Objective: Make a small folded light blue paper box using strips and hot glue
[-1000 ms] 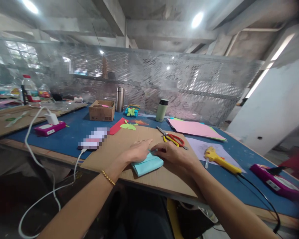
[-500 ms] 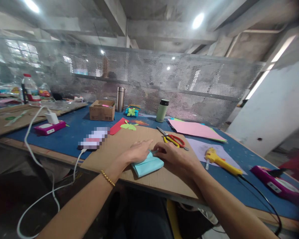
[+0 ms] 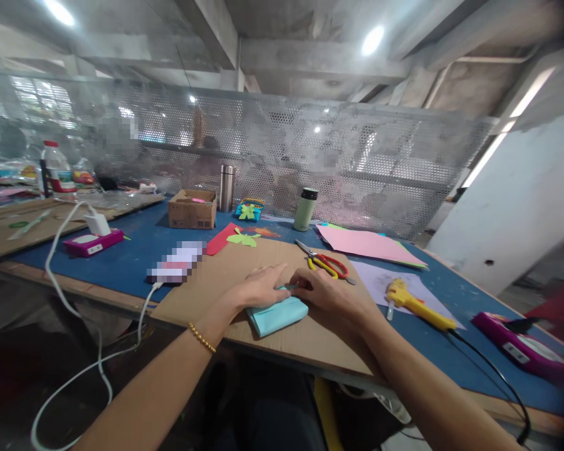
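Note:
A folded piece of light blue paper [image 3: 279, 316] lies on the brown cardboard sheet [image 3: 207, 289] in front of me. My left hand [image 3: 262, 287], with a gold bead bracelet at the wrist, rests over its far left edge. The left thumb presses on the paper while the fingers reach past it. From the right, my right hand [image 3: 326, 293] pinches the paper's far right corner between bent fingers and thumb. The hands hide part of that far edge. Just beyond them lie red-and-yellow-handled scissors [image 3: 326, 263]. A green paper butterfly [image 3: 243, 238] and red paper [image 3: 223, 239] sit further back.
A yellow glue gun [image 3: 418, 304] lies on a lilac sheet at right, its cord trailing off the table edge. Pink paper [image 3: 371, 243], a green bottle [image 3: 305, 210], a steel flask [image 3: 226, 189] and a cardboard box [image 3: 192, 212] stand behind. A charging phone [image 3: 177, 262] is left.
My left thumb has shifted slightly right onto the paper's far edge, close to the right fingertips. The right hand has hardly moved.

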Tool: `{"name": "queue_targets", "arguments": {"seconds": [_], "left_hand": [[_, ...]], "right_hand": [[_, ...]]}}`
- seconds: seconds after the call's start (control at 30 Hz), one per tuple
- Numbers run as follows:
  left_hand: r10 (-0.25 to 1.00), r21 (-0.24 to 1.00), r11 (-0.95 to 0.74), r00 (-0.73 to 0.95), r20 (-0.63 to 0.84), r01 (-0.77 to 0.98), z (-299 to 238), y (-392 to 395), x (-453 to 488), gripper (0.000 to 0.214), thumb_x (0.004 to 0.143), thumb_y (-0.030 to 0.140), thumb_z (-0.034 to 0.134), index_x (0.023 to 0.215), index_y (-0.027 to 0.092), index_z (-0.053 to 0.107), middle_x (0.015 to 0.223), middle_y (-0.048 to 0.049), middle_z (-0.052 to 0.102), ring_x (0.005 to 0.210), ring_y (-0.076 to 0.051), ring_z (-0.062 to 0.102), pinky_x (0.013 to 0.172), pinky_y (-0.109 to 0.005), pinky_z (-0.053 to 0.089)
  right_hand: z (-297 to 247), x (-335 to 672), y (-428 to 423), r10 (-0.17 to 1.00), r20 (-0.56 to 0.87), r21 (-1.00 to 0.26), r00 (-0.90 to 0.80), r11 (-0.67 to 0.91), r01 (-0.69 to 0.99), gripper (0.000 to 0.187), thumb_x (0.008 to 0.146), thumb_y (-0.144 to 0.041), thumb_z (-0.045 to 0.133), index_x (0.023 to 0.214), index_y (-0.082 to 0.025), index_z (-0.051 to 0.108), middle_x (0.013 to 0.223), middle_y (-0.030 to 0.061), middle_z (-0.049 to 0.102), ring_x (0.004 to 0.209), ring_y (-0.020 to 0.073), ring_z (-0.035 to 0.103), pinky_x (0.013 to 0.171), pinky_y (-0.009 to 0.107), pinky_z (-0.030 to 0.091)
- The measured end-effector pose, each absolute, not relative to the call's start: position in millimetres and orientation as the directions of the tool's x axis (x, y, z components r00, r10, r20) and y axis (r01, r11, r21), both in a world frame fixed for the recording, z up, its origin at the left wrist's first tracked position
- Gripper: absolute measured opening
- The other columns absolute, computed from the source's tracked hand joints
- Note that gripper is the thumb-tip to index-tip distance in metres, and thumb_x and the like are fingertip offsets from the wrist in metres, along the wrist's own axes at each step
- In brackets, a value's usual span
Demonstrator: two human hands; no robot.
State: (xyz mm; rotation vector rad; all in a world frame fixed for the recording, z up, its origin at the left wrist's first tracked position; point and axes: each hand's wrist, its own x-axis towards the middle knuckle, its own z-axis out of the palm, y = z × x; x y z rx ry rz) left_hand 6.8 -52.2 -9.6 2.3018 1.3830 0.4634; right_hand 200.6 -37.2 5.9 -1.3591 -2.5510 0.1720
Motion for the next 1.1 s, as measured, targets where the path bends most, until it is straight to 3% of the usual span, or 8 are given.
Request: {"name": "queue_targets", "arguments": {"seconds": [0.37,0.57,0.7,0.93,1.1], "left_hand": [[0.897,0.471,-0.417,0.436,0.075,0.777,-10.3,-50.2,8.8,0.071,0.087,0.034,0.051,0.151,0.013,0.03,0.135,-0.017,0.056,0.129,-0.033,0.048,0.105,-0.042,0.037],[0.887,0.479,-0.433,0.456,0.074,0.763,-11.4,-49.8,8.0,0.068,0.088,0.031,0.05,0.151,0.013,0.03,0.131,-0.0159,0.059,0.128,-0.032,0.049,0.104,-0.042,0.036],[0.883,0.472,-0.442,0.462,0.08,0.763,-11.5,-50.4,7.0,0.067,0.089,0.031,0.048,0.15,0.012,0.03,0.13,-0.0162,0.059,0.125,-0.031,0.05,0.103,-0.041,0.038],[0.881,0.464,-0.456,0.46,0.113,0.759,-12.2,-50.4,6.6,0.063,0.088,0.026,0.043,0.148,0.012,0.034,0.12,-0.015,0.064,0.113,-0.028,0.057,0.098,-0.04,0.042],[0.884,0.481,-0.449,0.452,0.117,0.753,-11.2,-50.4,7.8,0.064,0.086,0.024,0.045,0.148,0.011,0.036,0.115,-0.0151,0.065,0.109,-0.029,0.057,0.096,-0.041,0.043]], "right_hand": [[1.1,204.5,-35.1,0.803,0.189,-0.234,-0.565,0.596,0.768,0.016,0.09,-0.033,0.058,0.093,-0.02,0.068,0.082,0.0036,0.068,0.073,0.0155,0.059,0.064,0.026,0.039],[1.9,214.3,-29.2,0.725,0.311,-0.343,-0.614,0.689,0.639,0.026,0.089,-0.021,0.049,0.101,-0.022,0.072,0.088,0.0034,0.073,0.076,0.0159,0.063,0.069,0.027,0.044],[2.4,211.3,-31.0,0.687,0.222,-0.447,-0.692,0.702,0.555,0.031,0.082,-0.013,0.051,0.098,-0.021,0.076,0.09,0.0025,0.076,0.076,0.015,0.066,0.069,0.024,0.046],[5.6,205.1,-37.2,0.686,0.165,-0.393,-0.709,0.705,0.59,0.031,0.08,-0.014,0.051,0.091,-0.021,0.078,0.087,0.0024,0.076,0.075,0.0162,0.065,0.069,0.025,0.047],[3.3,205.9,-36.3,0.703,0.124,-0.448,-0.701,0.67,0.592,0.033,0.08,-0.014,0.05,0.096,-0.021,0.078,0.09,0.0023,0.076,0.077,0.0174,0.065,0.073,0.028,0.049]]}}
